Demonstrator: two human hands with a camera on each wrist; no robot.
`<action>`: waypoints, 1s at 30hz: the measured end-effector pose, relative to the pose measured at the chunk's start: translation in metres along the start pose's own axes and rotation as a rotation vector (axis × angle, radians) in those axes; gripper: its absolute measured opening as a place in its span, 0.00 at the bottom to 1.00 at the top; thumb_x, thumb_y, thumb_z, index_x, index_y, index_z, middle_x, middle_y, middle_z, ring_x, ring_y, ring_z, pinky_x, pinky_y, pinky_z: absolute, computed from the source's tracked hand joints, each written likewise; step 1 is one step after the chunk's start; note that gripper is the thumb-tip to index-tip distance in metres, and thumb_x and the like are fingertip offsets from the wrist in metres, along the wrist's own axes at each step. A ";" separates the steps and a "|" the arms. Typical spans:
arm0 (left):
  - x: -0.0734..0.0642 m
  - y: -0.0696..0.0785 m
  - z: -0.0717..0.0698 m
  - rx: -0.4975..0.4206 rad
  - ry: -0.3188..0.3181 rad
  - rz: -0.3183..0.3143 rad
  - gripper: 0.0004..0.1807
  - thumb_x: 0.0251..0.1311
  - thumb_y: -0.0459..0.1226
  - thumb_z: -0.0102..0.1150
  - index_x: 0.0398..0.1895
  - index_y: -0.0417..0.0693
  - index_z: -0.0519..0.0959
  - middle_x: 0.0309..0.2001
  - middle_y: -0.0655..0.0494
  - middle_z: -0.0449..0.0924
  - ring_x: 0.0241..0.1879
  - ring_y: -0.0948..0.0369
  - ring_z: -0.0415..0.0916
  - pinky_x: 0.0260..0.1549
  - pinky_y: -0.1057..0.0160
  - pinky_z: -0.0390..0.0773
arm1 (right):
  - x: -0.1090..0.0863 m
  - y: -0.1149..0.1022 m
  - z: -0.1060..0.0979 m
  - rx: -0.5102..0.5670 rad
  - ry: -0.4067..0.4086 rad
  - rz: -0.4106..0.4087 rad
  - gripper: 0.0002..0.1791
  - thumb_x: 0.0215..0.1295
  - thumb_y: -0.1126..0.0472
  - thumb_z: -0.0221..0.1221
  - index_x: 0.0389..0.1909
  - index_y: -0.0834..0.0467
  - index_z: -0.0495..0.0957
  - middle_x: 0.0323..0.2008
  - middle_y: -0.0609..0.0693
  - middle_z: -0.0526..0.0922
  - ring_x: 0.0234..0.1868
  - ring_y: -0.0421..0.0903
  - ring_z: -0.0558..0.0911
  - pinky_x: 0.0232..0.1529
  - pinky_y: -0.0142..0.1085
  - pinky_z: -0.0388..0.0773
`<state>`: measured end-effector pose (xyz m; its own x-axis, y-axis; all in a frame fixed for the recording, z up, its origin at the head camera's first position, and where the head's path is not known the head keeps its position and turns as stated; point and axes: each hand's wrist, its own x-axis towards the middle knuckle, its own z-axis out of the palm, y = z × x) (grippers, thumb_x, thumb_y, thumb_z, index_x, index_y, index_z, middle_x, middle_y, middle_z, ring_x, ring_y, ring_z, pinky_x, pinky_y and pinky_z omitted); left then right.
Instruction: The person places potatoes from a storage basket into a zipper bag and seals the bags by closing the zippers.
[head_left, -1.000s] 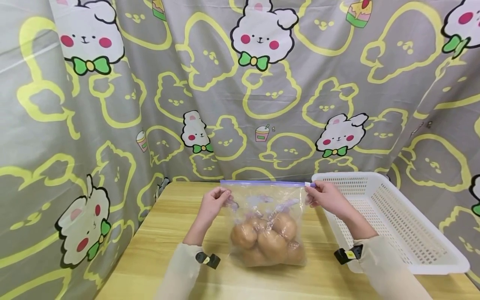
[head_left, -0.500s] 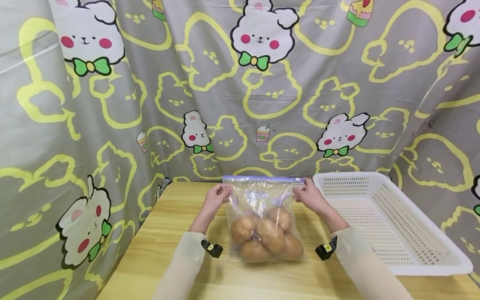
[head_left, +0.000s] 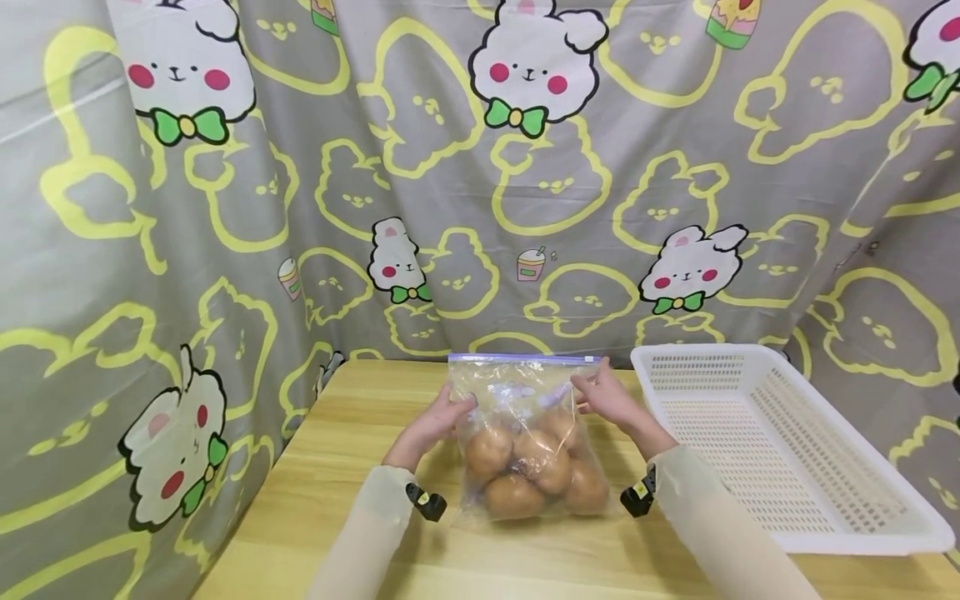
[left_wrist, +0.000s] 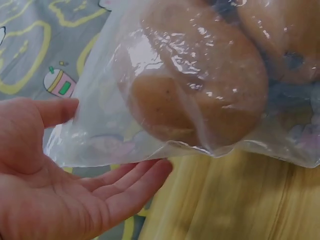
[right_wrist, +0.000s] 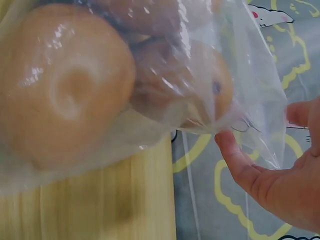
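A clear zip bag (head_left: pixel 525 396) with a purple slider strip stands upright on the wooden table, holding several brown, rounded items (head_left: pixel 542 462) that look like potatoes. My left hand (head_left: pixel 435 421) is at the bag's left side, its thumb touching the front. In the left wrist view, the fingers (left_wrist: pixel 135 187) lie nearly straight along the bag's edge, well apart from the thumb. My right hand (head_left: pixel 609 398) holds the upper right side, thumb in front. Part of its fingers is hidden behind the plastic. In the right wrist view, one fingertip (right_wrist: pixel 226 137) touches the bag.
A white perforated plastic basket (head_left: pixel 847 425) stands to the right of the bag, close to the right forearm. Wooden tabletop (head_left: pixel 337 475) extends around the bag. A patterned grey curtain (head_left: pixel 457 183) hangs behind and to the left.
My right hand has come inward from the slider end and slid lower on the bag's side. The left hand has gone from pinching the upper edge to lying lower, fingers looser.
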<state>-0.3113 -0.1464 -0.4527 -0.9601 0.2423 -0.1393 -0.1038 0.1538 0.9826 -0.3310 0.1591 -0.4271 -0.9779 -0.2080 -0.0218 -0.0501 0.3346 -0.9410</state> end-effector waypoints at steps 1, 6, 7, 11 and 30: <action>-0.001 0.000 0.001 -0.020 -0.021 -0.021 0.48 0.66 0.41 0.51 0.71 0.37 0.26 0.62 0.27 0.60 0.59 0.38 0.65 0.53 0.41 0.70 | 0.000 0.000 0.001 0.003 -0.003 0.002 0.51 0.73 0.56 0.47 0.61 0.73 0.12 0.59 0.77 0.62 0.42 0.56 0.82 0.41 0.39 0.81; 0.000 0.001 0.002 -0.056 -0.087 -0.069 0.55 0.62 0.40 0.56 0.70 0.37 0.20 0.62 0.28 0.60 0.57 0.38 0.67 0.52 0.46 0.74 | 0.002 0.002 0.005 -0.038 -0.033 0.010 0.56 0.71 0.50 0.50 0.61 0.70 0.09 0.63 0.76 0.58 0.45 0.57 0.81 0.37 0.35 0.81; 0.001 0.001 0.002 -0.055 -0.090 -0.074 0.56 0.61 0.40 0.57 0.70 0.38 0.21 0.63 0.28 0.60 0.56 0.39 0.68 0.51 0.46 0.74 | 0.002 0.002 0.005 -0.042 -0.041 0.010 0.58 0.70 0.50 0.51 0.61 0.69 0.08 0.64 0.75 0.56 0.44 0.56 0.81 0.36 0.34 0.81; 0.006 0.001 0.003 -0.034 -0.087 -0.050 0.51 0.61 0.38 0.57 0.72 0.39 0.28 0.63 0.28 0.57 0.53 0.41 0.72 0.45 0.48 0.78 | 0.002 0.005 0.006 -0.068 -0.073 0.036 0.61 0.68 0.47 0.53 0.61 0.66 0.08 0.66 0.74 0.50 0.28 0.45 0.78 0.30 0.36 0.78; 0.014 -0.005 -0.017 -0.016 -0.066 0.019 0.55 0.61 0.36 0.58 0.72 0.51 0.23 0.56 0.29 0.67 0.55 0.42 0.70 0.51 0.49 0.75 | 0.009 0.018 0.028 0.015 -0.147 0.047 0.61 0.66 0.52 0.56 0.62 0.66 0.08 0.59 0.86 0.49 0.26 0.52 0.81 0.28 0.45 0.83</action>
<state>-0.3287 -0.1596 -0.4579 -0.9428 0.3078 -0.1281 -0.0906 0.1332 0.9869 -0.3353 0.1376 -0.4531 -0.9386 -0.3254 -0.1144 -0.0009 0.3340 -0.9426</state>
